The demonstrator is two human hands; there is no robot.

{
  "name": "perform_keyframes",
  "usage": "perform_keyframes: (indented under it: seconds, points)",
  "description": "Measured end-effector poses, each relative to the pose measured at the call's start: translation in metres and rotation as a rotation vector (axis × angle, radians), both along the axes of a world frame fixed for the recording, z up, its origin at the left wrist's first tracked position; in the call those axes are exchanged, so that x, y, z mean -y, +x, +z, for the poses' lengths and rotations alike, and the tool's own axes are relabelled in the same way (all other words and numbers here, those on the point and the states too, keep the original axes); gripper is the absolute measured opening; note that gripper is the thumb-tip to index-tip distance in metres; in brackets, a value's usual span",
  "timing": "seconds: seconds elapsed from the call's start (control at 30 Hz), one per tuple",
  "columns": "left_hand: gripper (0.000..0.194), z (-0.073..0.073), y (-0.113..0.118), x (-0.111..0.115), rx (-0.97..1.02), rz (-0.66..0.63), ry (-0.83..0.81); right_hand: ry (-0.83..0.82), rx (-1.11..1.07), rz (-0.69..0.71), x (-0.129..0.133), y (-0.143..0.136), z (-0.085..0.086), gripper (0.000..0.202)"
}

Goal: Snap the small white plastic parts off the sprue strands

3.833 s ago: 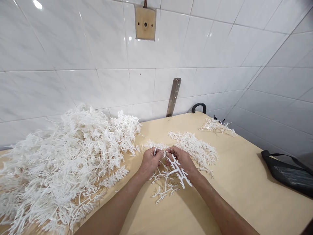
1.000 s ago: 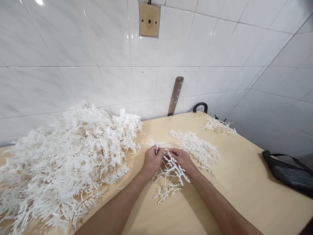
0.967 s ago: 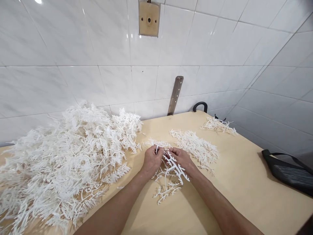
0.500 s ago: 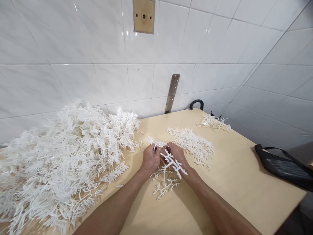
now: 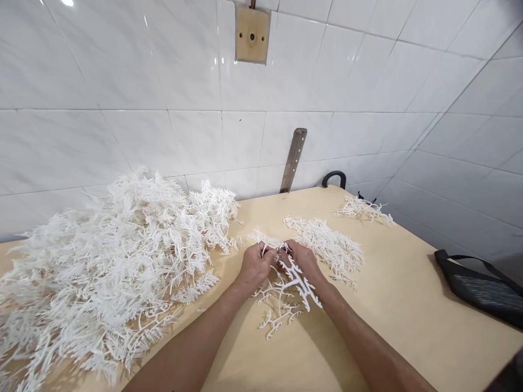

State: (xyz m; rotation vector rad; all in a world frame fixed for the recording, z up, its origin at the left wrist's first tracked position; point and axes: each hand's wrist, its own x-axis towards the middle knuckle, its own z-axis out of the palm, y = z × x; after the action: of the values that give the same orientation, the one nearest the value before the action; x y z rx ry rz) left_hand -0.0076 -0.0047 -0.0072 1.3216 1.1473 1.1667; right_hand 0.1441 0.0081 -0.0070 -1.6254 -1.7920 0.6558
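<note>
Both of my hands are close together over the middle of the table. My left hand (image 5: 257, 264) is closed, thumb and fingers pinching part of a white plastic branch (image 5: 303, 287). My right hand (image 5: 301, 258) is closed on the same branched piece, whose forked stem hangs down toward me in front of the right wrist. More bare white twigs (image 5: 280, 316) spread out below the hands. Small white sprigs (image 5: 267, 238) stick out just beyond the fingertips. The exact grip points are partly hidden by the fingers.
A large heap of white plastic foliage (image 5: 122, 261) fills the left. A smaller pile of sprigs (image 5: 330, 245) lies right of my hands, with loose stems (image 5: 363, 208) at the far corner. A black mesh bag (image 5: 478, 283) sits at the right edge. A metal strip (image 5: 294, 160) leans on the tiled wall.
The view has shifted slightly, so everything sits a little further right and lower. The branch in my hands has tilted, its forked end now lower and further right.
</note>
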Motion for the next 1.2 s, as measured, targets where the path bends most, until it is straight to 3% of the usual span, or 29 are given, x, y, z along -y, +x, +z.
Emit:
perform_keyframes:
  seconds: [0.1, 0.27, 0.4, 0.5, 0.6, 0.7, 0.93, 1.1, 1.2]
  points:
    - [0.019, 0.001, 0.004, 0.003, -0.001, -0.03, 0.019, -0.008, 0.044, -0.063, -0.005, 0.002, -0.002, 0.016]
    - [0.036, 0.0, 0.004, 0.002, 0.05, 0.019, -0.024, -0.045, -0.142, -0.287, -0.007, 0.026, -0.003, 0.019]
    - [0.036, -0.001, 0.002, -0.001, 0.119, 0.061, -0.054, 0.071, -0.106, -0.432, -0.008, 0.047, 0.003, 0.025]
    - [0.027, 0.0, 0.002, -0.001, 0.137, 0.081, -0.077, 0.014, -0.13, -0.297, -0.006, 0.045, 0.006, 0.021]
    - [0.024, 0.002, 0.003, 0.0, 0.149, 0.079, -0.084, -0.195, -0.338, -0.01, 0.001, 0.031, 0.006, 0.028]
    - [0.024, 0.003, 0.004, 0.001, 0.14, 0.078, -0.083, -0.28, -0.511, 0.129, 0.009, 0.015, 0.005, 0.032]
    - [0.017, 0.005, 0.006, 0.004, 0.061, 0.09, -0.056, -0.364, -0.69, 0.117, 0.014, 0.006, 0.009, 0.038]
    - [0.01, 0.002, 0.007, 0.004, 0.061, 0.109, 0.009, -0.447, -0.772, 0.212, 0.017, 0.003, 0.021, 0.048]
    - [0.008, 0.0, 0.008, 0.004, 0.028, 0.129, 0.027, -0.408, -0.747, 0.168, 0.017, 0.003, 0.022, 0.045]
